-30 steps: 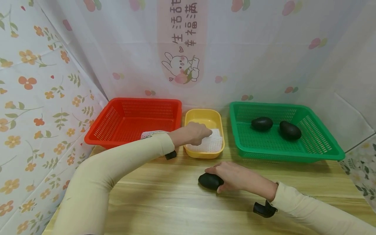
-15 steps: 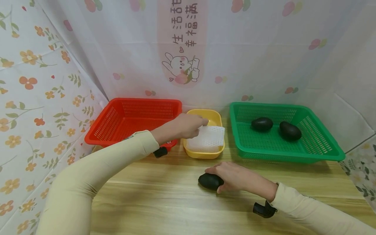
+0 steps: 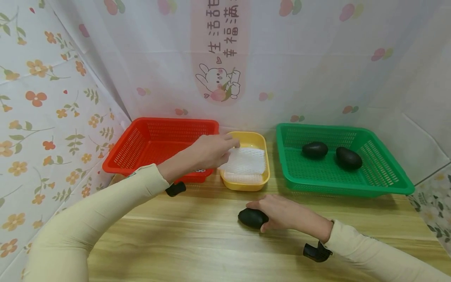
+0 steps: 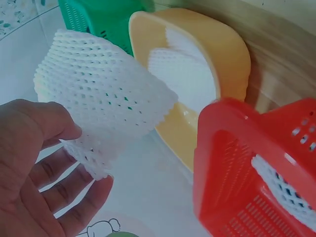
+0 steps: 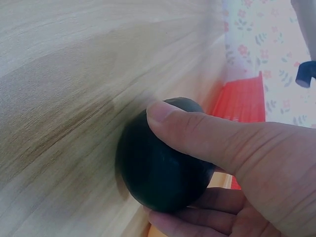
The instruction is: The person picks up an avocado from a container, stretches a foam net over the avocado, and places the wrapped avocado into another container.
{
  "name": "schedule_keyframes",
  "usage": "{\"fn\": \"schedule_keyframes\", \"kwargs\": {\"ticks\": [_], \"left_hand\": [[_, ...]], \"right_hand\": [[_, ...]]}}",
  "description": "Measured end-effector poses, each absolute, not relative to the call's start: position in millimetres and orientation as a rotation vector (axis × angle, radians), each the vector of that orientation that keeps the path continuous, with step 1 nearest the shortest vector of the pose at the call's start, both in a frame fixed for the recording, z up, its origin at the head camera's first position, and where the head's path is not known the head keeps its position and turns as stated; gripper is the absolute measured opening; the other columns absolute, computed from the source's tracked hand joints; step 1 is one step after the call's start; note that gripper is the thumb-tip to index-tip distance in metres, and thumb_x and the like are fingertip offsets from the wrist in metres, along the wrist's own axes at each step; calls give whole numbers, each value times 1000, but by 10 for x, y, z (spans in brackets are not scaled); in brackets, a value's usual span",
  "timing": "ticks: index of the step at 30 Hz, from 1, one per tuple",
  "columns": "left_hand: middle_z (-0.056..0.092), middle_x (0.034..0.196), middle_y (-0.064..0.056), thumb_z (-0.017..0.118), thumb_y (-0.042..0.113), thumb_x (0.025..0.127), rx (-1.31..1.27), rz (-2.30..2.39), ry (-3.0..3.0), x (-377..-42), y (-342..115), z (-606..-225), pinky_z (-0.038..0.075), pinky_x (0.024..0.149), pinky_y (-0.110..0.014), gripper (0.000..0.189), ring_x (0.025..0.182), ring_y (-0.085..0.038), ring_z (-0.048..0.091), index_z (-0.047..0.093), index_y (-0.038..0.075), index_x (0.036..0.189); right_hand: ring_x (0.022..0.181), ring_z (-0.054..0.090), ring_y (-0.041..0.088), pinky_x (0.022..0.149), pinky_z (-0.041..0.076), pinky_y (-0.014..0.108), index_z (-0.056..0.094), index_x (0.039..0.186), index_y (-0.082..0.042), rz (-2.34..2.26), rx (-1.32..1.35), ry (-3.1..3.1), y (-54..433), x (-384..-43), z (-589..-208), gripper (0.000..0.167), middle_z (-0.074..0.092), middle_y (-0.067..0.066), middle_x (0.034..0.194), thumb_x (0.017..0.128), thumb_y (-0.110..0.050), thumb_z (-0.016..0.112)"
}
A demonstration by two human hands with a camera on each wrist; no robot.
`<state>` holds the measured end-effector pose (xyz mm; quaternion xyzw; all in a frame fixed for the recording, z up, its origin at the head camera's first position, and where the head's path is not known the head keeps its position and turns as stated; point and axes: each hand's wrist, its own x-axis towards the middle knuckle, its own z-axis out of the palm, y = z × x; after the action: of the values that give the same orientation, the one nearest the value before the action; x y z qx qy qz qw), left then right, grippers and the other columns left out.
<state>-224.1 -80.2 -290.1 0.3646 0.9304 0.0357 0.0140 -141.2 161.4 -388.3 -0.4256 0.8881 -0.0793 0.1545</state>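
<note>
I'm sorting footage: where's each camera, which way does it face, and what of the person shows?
Head: worn there, facing forward and down over the table; left hand, right hand, sleeves show.
Left wrist: worn there, facing the white foam net its hand holds; only that hand shows.
Right wrist: worn there, facing the dark fruit its hand grips; that hand and, seemingly, the left arm show.
Shared by head and left wrist: red basket, yellow tray.

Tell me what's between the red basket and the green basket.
In the head view, the yellow box stands there, white netting inside. The left hand holds a net that partly hides it.
</note>
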Motion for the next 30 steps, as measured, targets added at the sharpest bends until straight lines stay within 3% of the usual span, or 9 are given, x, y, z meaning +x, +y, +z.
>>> {"fn": "schedule_keyframes", "kwargs": {"ticks": [10, 17, 23, 30], "left_hand": [[65, 115, 2, 74, 16, 93, 1209, 164, 2914, -2037, -988, -2919, 52, 68, -23, 37, 87, -15, 59, 64, 19, 128], [63, 100, 2, 73, 10, 90, 1370, 201, 2941, -1902, -1114, -2922, 47, 56, -20, 34, 73, -14, 55, 65, 17, 122], [60, 92, 2, 73, 9, 88, 1461, 195, 2952, -1810, -1169, -2953, 44, 53, -19, 33, 68, -13, 52, 66, 16, 120], [63, 96, 2, 79, 13, 86, 1417, 189, 2927, -1716, -1207, -2975, 44, 53, -17, 39, 70, -13, 54, 66, 17, 122]], "right_hand": [[102, 67, 18, 84, 56, 38, 65, 132, -2, -265, -1203, 2518, 1609, -1422, -3876, 68, 71, 8, 116, 74, -22, 94], [103, 67, 18, 85, 56, 37, 66, 131, -2, -289, -1219, 2514, 1604, -1411, -3869, 66, 71, 7, 118, 74, -21, 94], [104, 67, 19, 85, 56, 36, 65, 130, 0, -300, -1234, 2526, 1616, -1407, -3882, 67, 70, 9, 120, 73, -19, 94], [107, 66, 23, 87, 56, 37, 63, 132, 3, -315, -1230, 2520, 1633, -1384, -3889, 68, 69, 13, 122, 75, -18, 93]]}}
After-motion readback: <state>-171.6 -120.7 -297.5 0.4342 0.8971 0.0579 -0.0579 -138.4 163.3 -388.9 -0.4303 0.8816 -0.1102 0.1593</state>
